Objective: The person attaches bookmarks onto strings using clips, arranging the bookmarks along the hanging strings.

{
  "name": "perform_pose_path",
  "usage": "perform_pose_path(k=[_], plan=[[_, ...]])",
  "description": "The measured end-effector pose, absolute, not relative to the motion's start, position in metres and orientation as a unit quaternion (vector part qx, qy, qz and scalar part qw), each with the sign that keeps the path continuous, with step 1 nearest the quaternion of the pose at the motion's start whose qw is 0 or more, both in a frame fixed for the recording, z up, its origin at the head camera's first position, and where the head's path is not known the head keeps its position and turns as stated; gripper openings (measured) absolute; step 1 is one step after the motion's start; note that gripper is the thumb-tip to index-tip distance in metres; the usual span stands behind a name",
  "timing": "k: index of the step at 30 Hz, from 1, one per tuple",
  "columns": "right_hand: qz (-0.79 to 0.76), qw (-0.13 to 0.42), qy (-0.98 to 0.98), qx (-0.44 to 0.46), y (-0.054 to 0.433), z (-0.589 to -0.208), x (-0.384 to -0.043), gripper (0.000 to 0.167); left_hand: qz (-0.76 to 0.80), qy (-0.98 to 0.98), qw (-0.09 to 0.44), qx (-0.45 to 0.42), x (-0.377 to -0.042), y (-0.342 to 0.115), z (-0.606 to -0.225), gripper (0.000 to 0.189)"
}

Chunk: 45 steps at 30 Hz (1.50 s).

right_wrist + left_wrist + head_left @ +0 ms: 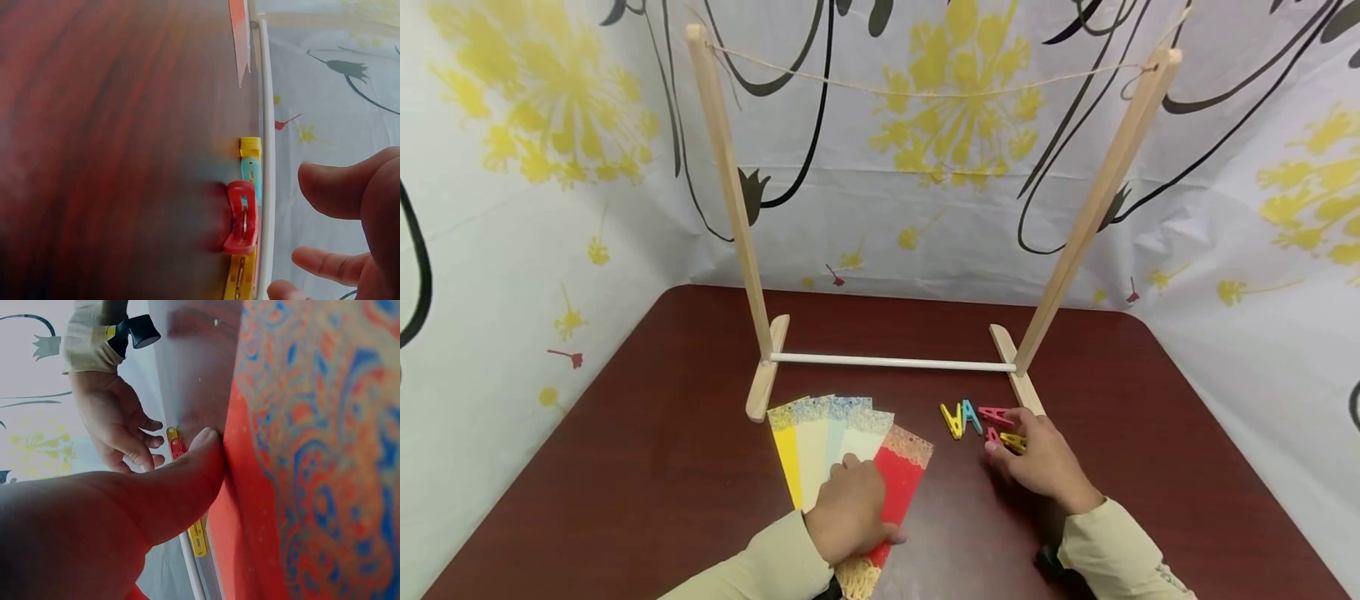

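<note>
Several long paper strips with patterned ends lie fanned on the table, among them a yellow strip [786,454] and a red strip [898,479] on the right. My left hand [850,504] rests on the fan; its thumb reaches across the red strip's right edge, and in the left wrist view the thumb tip is right at that edge. Small clothespins lie to the right: a yellow clothespin [952,421], a blue clothespin [972,416], a red clothespin [242,215] and others. Over them my right hand [1041,458] hovers with thumb and fingers spread apart, holding nothing.
Behind the strips stands a wooden frame with a left post [730,192], a right post [1093,217] and a white crossbar [891,362]. A thin string [925,92] hangs between the post tops. Patterned cloth [865,225] surrounds the dark red table [625,433].
</note>
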State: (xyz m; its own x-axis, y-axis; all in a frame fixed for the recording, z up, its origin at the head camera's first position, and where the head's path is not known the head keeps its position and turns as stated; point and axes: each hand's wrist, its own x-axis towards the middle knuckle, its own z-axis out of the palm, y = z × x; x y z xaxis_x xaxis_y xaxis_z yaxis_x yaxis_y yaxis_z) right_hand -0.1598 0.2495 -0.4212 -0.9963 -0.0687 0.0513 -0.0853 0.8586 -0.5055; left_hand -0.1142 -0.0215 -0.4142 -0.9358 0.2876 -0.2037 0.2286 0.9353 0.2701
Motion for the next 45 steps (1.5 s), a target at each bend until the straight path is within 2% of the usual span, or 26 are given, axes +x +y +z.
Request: perform_pose_path(k=[9,16,22,29,35,40,45], plan=[[0.255,-0.009,-0.966,0.038,0.244,-0.423,-0.159,0.058,0.147,0.973,0.152,0.096,-0.114,-0.02,-0.419,0.073],[0.253,-0.014,-0.966,0.048,0.242,-0.426,-0.158,0.053,0.177,0.967,0.138,0.121,-0.118,-0.031,-0.421,0.064],[0.239,-0.012,-0.969,0.054,0.242,-0.433,-0.157,0.053,0.267,0.94,0.172,0.129,-0.124,-0.046,-0.422,0.067],[0.22,-0.004,-0.973,0.065,0.241,-0.434,-0.16,0.051,0.407,0.879,0.202,0.144,-0.129,-0.057,-0.427,0.022],[0.201,0.002,-0.978,0.063,0.241,-0.431,-0.163,0.042,0.486,0.834,0.226,0.134,-0.134,-0.061,-0.423,0.022],[0.199,0.004,-0.978,0.064,0.241,-0.428,-0.164,0.034,0.492,0.832,0.215,0.135,-0.137,-0.063,-0.42,0.023],[0.191,0.01,-0.979,0.07,0.241,-0.426,-0.165,0.035,0.495,0.833,0.202,0.142,-0.139,-0.066,-0.415,0.024]])
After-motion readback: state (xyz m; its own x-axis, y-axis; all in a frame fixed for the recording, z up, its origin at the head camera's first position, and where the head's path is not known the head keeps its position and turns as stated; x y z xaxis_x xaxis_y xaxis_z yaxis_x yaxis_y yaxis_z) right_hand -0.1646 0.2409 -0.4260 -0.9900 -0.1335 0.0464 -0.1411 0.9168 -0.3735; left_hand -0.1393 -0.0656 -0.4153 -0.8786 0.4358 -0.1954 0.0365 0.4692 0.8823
